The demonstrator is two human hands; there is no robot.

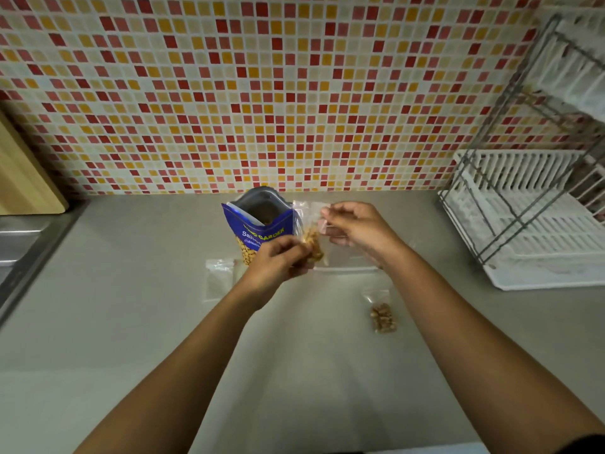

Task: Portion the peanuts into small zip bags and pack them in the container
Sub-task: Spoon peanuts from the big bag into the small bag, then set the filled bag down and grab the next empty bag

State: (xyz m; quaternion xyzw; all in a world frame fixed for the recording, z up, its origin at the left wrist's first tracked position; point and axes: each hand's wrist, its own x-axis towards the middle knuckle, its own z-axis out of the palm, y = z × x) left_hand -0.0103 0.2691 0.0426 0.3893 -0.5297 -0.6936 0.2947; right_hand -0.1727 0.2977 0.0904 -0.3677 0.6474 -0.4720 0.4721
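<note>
— Well, what lies nearest?
— Two bare forearms, reaching in from the lower edge over the grey counter (131, 322) and drawing towards each other.
— And the hands?
— The left hand (278, 260) is knuckles-up, its fingers curled round the lower end of the held zip bag (312, 244), where the peanuts (311, 239) sit. The right hand (353, 227) is a little farther out and higher, thumb and fingertips pinching the bag's clear top strip. The bag is off the counter, stretched between both hands.
— How many bags?
— Three small ones. The one in the hands, a filled zip bag (383, 317) lying flat near the right forearm, and an empty zip bag (219, 280) lying flat just left of the left wrist. All three are apart from each other.
— Anything else for the peanuts?
— One blue peanut pouch (258, 224), upright and open at the top, just behind the left hand, which covers its lower right corner. Under the right wrist there is a faint clear shape with a straight edge; I cannot tell what it is.
— Round about?
— A steel sink (19, 244) at the left edge, a wooden board (23, 178) leaning behind it, a white dish rack (523, 224) on the right, and a mosaic tiled wall (294, 93) at the back
</note>
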